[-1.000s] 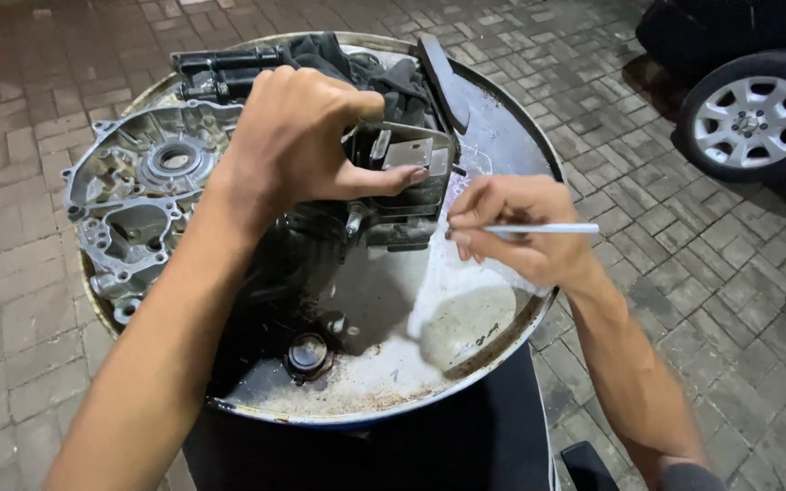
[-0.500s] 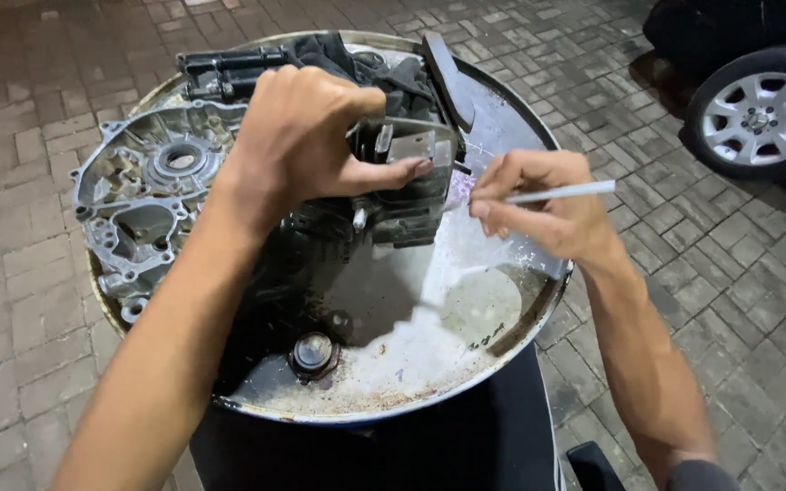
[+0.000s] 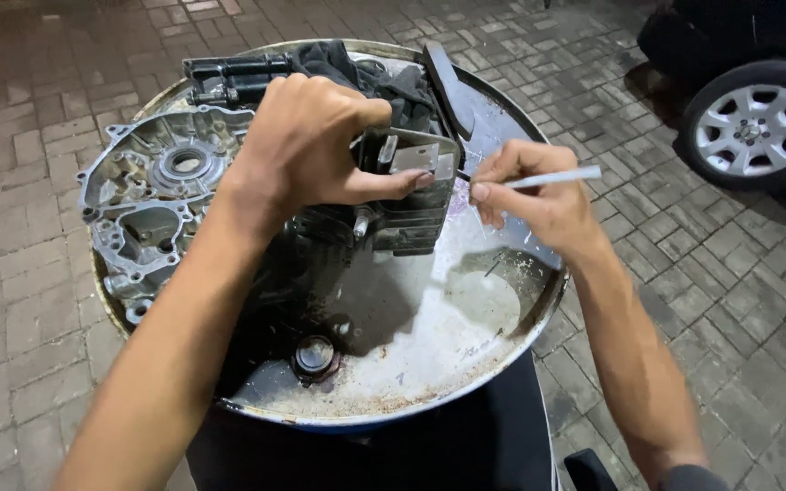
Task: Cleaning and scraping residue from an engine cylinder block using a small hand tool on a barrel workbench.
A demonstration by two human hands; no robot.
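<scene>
My left hand (image 3: 307,150) grips a dark finned engine cylinder (image 3: 407,214) standing on the top of a metal drum (image 3: 393,355), thumb across its front face. My right hand (image 3: 529,195) pinches a thin white stick-like tool (image 3: 552,177), its tip against the cylinder's right side near the top. A grey engine crankcase cover (image 3: 152,195) lies on the drum's left edge. Dark engine parts and a black rag (image 3: 338,64) sit at the back of the drum, partly hidden by my left hand.
The drum top is stained and rusty, with a round bung cap (image 3: 314,355) near its front. A flat dark bar (image 3: 448,86) leans at the back right. Brick paving surrounds the drum. A parked car's wheel (image 3: 752,127) is at the upper right.
My right hand has risen slightly and shifted the white tool toward the cylinder's upper right side. The left hand keeps its grip on the cylinder. The view has moved a little.
</scene>
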